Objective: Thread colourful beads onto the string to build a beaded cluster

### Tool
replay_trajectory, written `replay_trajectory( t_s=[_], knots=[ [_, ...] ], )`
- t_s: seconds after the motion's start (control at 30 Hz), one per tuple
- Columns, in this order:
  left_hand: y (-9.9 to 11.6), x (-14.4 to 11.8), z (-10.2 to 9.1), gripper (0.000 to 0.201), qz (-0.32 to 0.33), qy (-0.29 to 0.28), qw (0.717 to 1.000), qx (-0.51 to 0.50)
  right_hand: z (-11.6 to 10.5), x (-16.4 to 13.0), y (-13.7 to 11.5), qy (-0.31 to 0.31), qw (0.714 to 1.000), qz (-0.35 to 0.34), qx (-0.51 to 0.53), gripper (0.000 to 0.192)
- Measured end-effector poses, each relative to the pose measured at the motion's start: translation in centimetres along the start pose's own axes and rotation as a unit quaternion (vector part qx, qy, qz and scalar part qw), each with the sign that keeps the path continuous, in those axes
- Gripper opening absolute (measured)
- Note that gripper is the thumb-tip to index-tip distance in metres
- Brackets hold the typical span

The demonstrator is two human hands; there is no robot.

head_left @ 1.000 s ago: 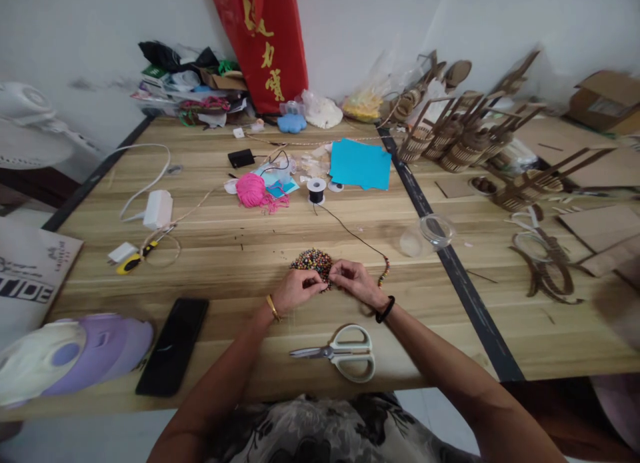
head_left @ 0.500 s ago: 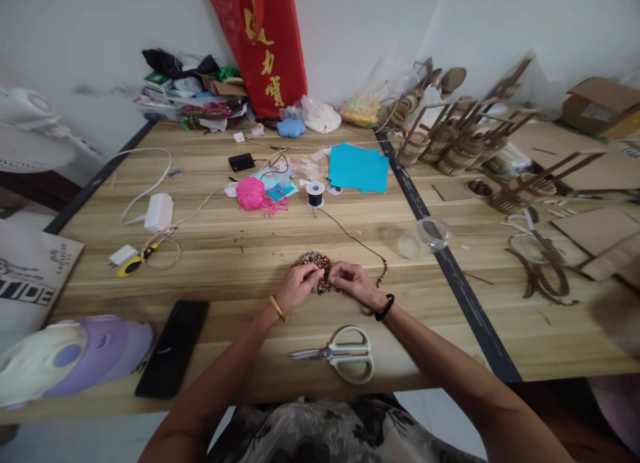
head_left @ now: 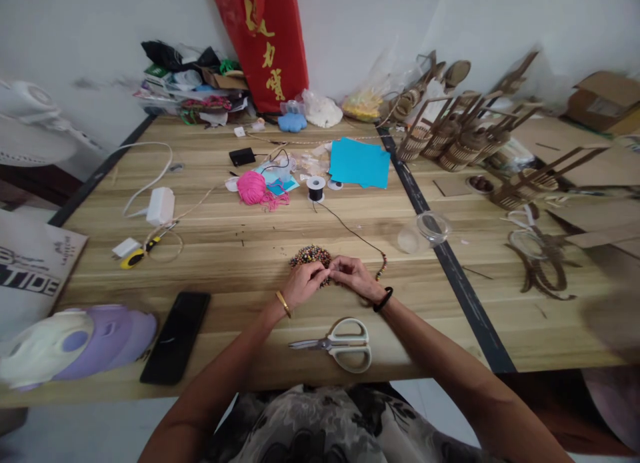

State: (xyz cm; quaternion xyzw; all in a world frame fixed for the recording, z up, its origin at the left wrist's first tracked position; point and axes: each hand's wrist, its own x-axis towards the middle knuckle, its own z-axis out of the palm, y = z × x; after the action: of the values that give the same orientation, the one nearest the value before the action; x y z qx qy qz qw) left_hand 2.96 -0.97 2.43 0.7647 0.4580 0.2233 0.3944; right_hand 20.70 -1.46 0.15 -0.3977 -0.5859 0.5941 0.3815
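1 black phone (head_left: 175, 337) | 1 red bag (head_left: 286, 43) | pink yarn (head_left: 251, 187) | blue sheets (head_left: 360, 163)

Open tabletop (head_left: 235, 269) left of the beads (head_left: 310, 254), scissors (head_left: 324, 344) blocking the near side, black cord (head_left: 349, 228) crossing toward the spool (head_left: 315, 191)

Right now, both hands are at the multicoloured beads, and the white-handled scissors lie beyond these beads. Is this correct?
Not quite: in the head view, the scissors lie on the near side of the beads. The left hand and right hand are at the beads, as you say.
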Motion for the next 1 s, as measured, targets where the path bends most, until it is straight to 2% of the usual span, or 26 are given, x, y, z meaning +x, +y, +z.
replay_trajectory(
  t_s=[0.5, 0.67, 1.0],
  knots=[
    [-1.0, -0.4, 0.3, 0.027, 0.017, 0.001, 1.0, -0.008, 0.0, -0.1, 0.0, -0.012, 1.0, 0.004, 0.0, 0.03],
    [-0.9, -0.5, 0.4, 0.025, 0.004, 0.02, 1.0, -0.009, 0.1, -0.2, 0.4, 0.003, 1.0, -0.004, -0.009, 0.029],
    [-1.9, -1.0, 0.3, 0.022, 0.025, 0.036, 0.999, 0.011, 0.1, -0.2, 0.6, 0.008, 1.0, -0.007, -0.026, 0.031]
  ],
)
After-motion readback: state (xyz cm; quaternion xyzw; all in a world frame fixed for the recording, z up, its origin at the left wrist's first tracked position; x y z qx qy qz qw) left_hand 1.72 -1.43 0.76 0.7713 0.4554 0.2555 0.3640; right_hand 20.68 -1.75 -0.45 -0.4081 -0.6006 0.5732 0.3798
